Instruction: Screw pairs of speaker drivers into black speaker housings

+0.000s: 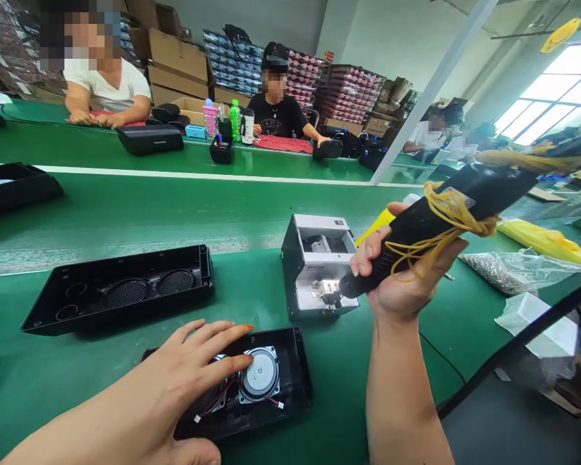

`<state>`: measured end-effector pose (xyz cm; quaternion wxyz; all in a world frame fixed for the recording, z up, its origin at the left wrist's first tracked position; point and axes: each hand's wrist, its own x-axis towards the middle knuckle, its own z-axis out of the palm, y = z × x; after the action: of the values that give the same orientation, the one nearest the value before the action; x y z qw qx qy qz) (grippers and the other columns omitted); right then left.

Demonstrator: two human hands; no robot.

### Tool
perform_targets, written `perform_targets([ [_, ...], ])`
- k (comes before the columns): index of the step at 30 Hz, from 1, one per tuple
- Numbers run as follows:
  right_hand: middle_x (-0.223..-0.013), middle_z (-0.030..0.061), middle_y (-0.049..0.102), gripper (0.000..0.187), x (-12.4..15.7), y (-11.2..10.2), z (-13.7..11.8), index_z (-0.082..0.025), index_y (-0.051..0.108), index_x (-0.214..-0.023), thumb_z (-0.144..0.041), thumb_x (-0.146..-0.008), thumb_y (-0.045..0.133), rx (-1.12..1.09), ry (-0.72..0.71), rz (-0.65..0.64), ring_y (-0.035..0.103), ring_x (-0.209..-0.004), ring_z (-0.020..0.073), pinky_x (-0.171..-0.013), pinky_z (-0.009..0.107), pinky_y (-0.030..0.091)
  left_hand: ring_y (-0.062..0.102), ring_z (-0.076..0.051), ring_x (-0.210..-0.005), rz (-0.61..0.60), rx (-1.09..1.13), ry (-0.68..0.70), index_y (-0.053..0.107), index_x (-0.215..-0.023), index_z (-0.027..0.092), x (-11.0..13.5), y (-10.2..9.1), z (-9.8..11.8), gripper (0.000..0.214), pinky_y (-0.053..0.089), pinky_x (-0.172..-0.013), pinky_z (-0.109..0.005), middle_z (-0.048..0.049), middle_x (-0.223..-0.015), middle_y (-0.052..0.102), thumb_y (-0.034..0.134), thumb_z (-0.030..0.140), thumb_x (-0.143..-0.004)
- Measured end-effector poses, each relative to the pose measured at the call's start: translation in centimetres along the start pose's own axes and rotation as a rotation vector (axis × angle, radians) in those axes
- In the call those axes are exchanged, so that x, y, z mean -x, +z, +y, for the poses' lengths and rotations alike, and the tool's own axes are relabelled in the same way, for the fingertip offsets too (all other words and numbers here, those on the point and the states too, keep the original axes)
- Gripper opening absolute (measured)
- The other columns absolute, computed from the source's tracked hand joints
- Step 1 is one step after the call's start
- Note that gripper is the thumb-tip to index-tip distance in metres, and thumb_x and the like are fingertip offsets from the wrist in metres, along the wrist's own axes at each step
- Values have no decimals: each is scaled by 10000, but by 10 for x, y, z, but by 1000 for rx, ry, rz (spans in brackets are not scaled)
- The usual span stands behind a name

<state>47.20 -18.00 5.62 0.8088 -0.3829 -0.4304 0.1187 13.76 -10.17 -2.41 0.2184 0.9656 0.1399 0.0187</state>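
Note:
My left hand [184,368] lies flat with fingers spread on a black speaker housing [295,381], fingertips touching the round silver speaker driver [260,374] with thin red and white wires beside it. My right hand [401,278] grips a black electric screwdriver [440,213] wrapped with yellow rubber bands. Its tip rests at the outlet of a small white screw feeder box [314,265]. A second, empty black housing [121,287] with two round grilles lies to the left.
A green conveyor belt [174,206] runs across behind the bench. Clear bags of screws [503,268] and yellow bags [547,239] lie at right. Three other people sit across the line, with black cases, bottles and stacked cartons around them.

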Motion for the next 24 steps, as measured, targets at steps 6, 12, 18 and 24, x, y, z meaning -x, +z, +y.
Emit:
perform_targets([
  [6, -607, -55, 563, 731, 2, -3, -8, -218, 716, -1181, -867, -845, 720, -26, 23, -41, 425, -380, 122, -331, 235, 357, 199, -441, -1662, -133, -37, -119, 304, -1664, 533, 10, -13, 1, 975, 358, -1282, -743, 26, -1829, 142, 749, 786, -834],
  [12, -621, -44, 566, 613, 11, -10, -17, -259, 768, -1227, -787, -936, 659, -12, 52, -132, 407, -372, 123, -336, 263, 356, 252, -479, -1638, -58, -9, -51, 359, -1658, 486, 8, -20, 10, 986, 369, -1247, -790, -40, -1816, 207, 797, 750, -815],
  [18, -592, -102, 507, 578, 30, 4, -39, -270, 781, -1166, -568, -714, 982, -85, 113, -71, 288, -320, 72, -260, 268, 241, 275, -509, -1622, -66, -22, -9, 358, -1672, 418, -9, -5, 31, 1113, 313, -1232, -847, -120, -1809, 198, 942, 579, -738],
  [24, -583, -156, 564, 540, 62, 14, -45, -291, 718, -1212, -235, -740, 973, -248, 211, -130, 309, -229, 23, -204, 195, 315, 387, -478, -1572, -35, -64, -17, 511, -1559, 374, -19, -1, 37, 885, 365, -1198, -781, -121, -1790, 293, 914, 366, -770],
])
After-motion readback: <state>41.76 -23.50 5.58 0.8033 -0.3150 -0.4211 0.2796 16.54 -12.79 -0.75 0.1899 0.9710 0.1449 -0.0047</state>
